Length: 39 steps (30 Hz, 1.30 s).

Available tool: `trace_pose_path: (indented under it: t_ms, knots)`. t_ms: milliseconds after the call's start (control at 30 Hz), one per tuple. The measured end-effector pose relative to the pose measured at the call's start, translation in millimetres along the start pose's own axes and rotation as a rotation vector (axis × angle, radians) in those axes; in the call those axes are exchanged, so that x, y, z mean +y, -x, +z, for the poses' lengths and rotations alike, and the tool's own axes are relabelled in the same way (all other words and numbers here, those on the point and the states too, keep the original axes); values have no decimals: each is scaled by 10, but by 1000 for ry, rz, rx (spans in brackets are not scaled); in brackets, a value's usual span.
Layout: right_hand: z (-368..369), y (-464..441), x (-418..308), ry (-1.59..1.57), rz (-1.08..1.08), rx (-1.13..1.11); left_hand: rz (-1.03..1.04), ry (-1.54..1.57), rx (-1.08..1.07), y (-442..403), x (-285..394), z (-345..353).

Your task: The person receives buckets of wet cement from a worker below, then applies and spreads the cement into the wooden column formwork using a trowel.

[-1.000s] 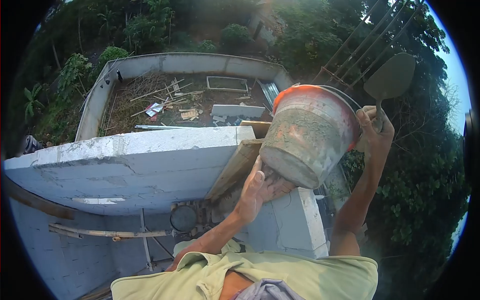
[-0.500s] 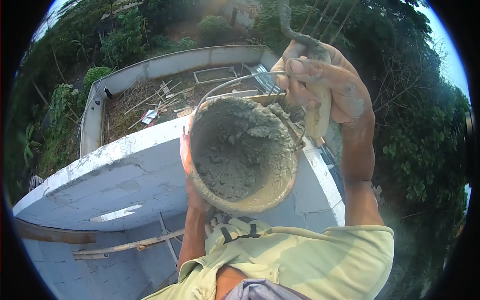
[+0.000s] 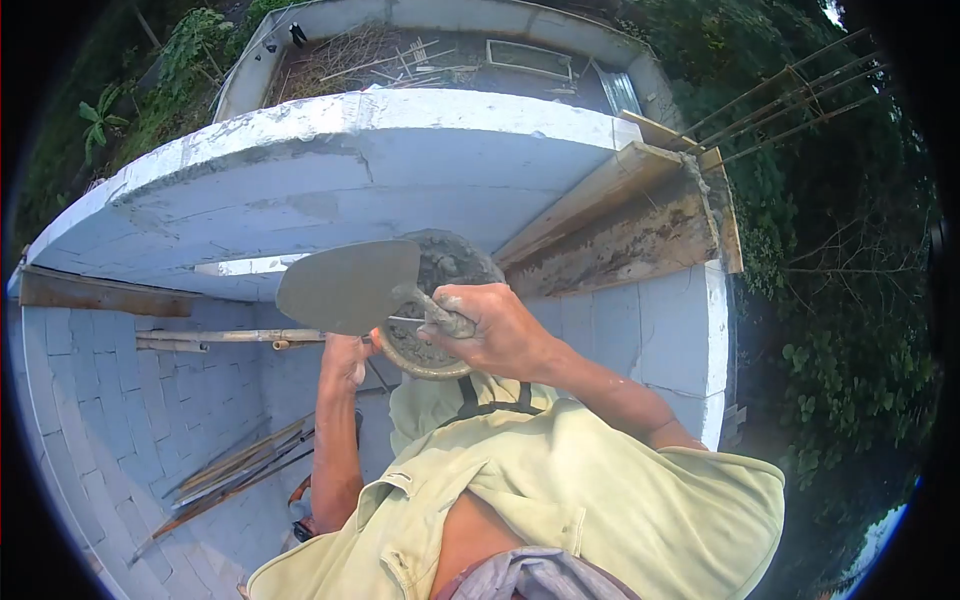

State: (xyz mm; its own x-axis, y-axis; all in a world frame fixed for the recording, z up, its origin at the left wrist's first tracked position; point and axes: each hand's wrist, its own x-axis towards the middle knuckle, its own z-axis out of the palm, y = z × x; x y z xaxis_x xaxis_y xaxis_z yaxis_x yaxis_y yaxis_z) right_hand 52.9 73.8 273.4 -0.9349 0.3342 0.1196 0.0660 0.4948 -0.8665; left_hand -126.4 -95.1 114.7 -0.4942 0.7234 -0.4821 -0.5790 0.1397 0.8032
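My right hand is closed around the handle of a trowel, whose broad grey blade points left, across the bucket's left side. Beneath it is a bucket with wet grey mortar in it. Part of the bucket's wire handle shows near my right fingers; whether they grip it too, I cannot tell. My left hand is at the bucket's left side, against its orange wall, holding it. The trowel blade partly hides those fingers.
A curved wall top of pale blocks runs ahead. Wooden boards and steel bars stand at the right. Below left are bamboo poles and long strips. Beyond lies a walled yard with scrap wood.
The bucket has come down and nearer my body. My right hand has moved down and left, turning the trowel so its blade now lies leftward. The view has tilted downward.
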Motion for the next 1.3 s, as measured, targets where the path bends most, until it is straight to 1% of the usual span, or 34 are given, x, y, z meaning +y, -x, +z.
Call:
trace_pose_path:
  t_ms: [67,100,167,200,233,267,300,333,367,400,433,467,500,533,567,600,633,700,733,767,833,867,933,967,1033,1067,1133,1167,1233,1300]
  knots:
    - [399,109,184,49,-6,8,3,-77,122,-42,-204,-194]
    - [536,182,302,30,-9,-5,-3,-81,144,-142,-348,-341]
    - [733,348,503,-39,115,-65,-16,23,172,-374,-670,-717]
    - [756,410,551,-58,124,-77,-27,76,187,-359,-694,-784]
    - [719,443,615,73,259,-104,-38,74,202,-360,-714,-838]
    - [663,464,682,211,387,-133,-116,-191,296,-348,-646,-807]
    - [594,491,748,206,384,-143,-193,-456,384,-324,-621,-798]
    - [520,515,813,374,398,-169,-194,-457,393,-303,-669,-828]
    - [475,510,886,542,410,-188,-84,-553,435,-315,-748,-872]
    - [482,506,999,535,409,-186,24,-652,474,-296,-763,-888]
    - [509,510,1146,607,251,-203,76,-754,499,-290,-759,-922]
    - [529,498,1254,677,92,-221,73,-759,499,-254,-659,-875]
    - [564,404,1300,735,77,-327,113,-927,512,-213,-480,-759]
    - [635,304,1347,737,71,-325,158,-1092,526,-173,-329,-642]
    - [738,205,1396,792,-68,-288,163,-1091,531,-126,-246,-543]
    - [841,106,1449,844,-209,-249,209,-1174,518,-86,-178,-444]
    - [950,-5,1499,846,-214,-246,254,-1257,503,-50,-117,-350]
    - [1132,-150,1621,1129,-171,-288,260,-1265,503,-10,18,-175]
    - [1190,-109,1676,1128,-174,-284,261,-1278,495,16,68,-116]
    - [1242,-64,1668,1014,-85,-315,265,-1283,494,40,105,-79]
    - [1271,-6,1678,821,109,-387,358,-1102,545,56,150,22]
    - [1198,-47,1616,826,104,-393,358,-1094,551,73,144,105]
    - [1073,-122,1540,604,291,-580,554,-962,483,155,100,294]
    - [1039,-129,1616,602,288,-584,587,-889,471,183,134,372]
    - [936,-112,1811,397,370,-565,577,-849,473,250,215,463]
    - [851,-106,1729,396,369,-561,567,-804,471,269,233,500]
    - [665,-70,1417,58,638,-682,568,-781,455,292,220,560]
    - [653,-25,1383,55,639,-681,571,-752,446,301,211,577]
    - [669,91,1332,-141,600,-681,567,-699,439,281,113,557]
    - [671,223,1346,-194,585,-646,566,-649,427,305,96,549]
